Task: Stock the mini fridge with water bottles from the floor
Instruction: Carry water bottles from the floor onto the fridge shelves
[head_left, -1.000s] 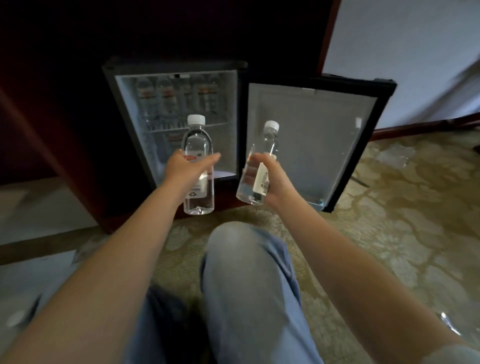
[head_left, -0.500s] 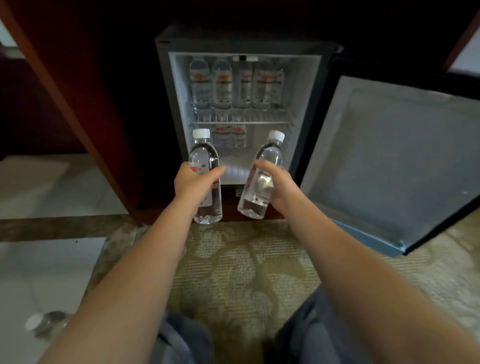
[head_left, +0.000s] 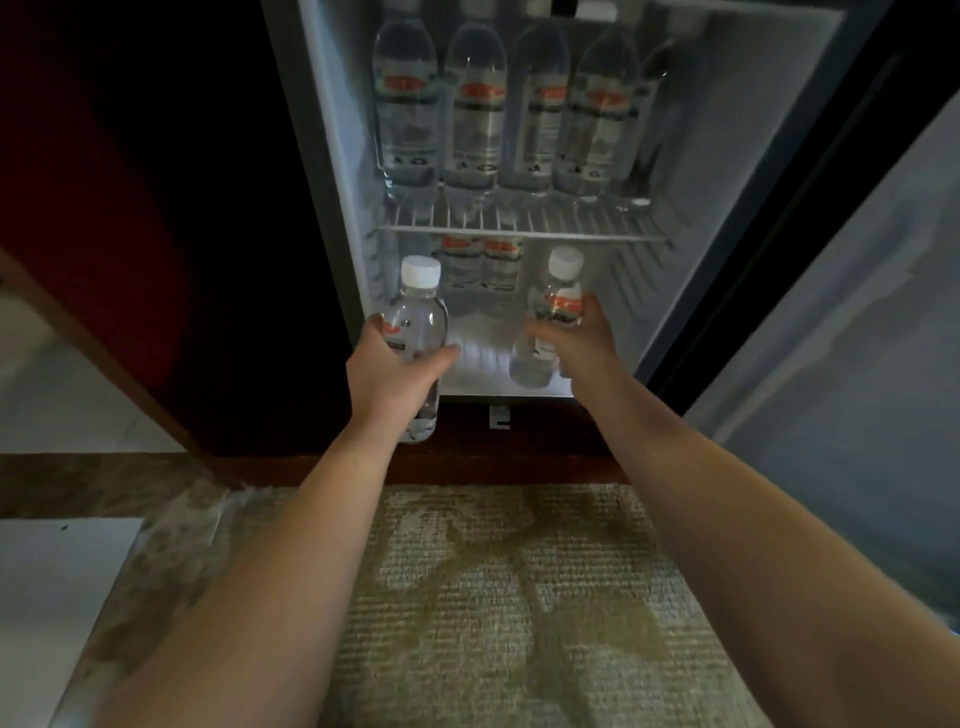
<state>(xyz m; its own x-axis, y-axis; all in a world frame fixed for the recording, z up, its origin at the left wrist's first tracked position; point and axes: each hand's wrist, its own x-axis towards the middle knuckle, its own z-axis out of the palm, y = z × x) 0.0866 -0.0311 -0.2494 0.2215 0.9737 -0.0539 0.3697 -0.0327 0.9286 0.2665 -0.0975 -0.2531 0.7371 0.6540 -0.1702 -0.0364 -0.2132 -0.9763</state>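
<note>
the left hand (head_left: 395, 374) is wrapped round the lower half of the left water bottle (head_left: 418, 319), thumb on its right side, at centre left of the frame. this bottle stands upright, white cap up, just in front of the mini fridge (head_left: 332, 156) at the left edge of its opening, its base lower than the fridge floor. the right hand (head_left: 584, 348) grips the right water bottle (head_left: 550, 317) from the right, fingers curled round the label. that bottle is inside the lower compartment near the front lip, long axis near vertical, cap tipped slightly to the upper right; whether its base touches the floor i cannot tell. white fridge floor shows between the two held bottles, and two back bottles (head_left: 480, 260) stand behind it. above, the wire shelf (head_left: 519, 226) carries a row of upright shelf bottles (head_left: 475, 109). the door (head_left: 857, 338) stands open at the right.
</note>
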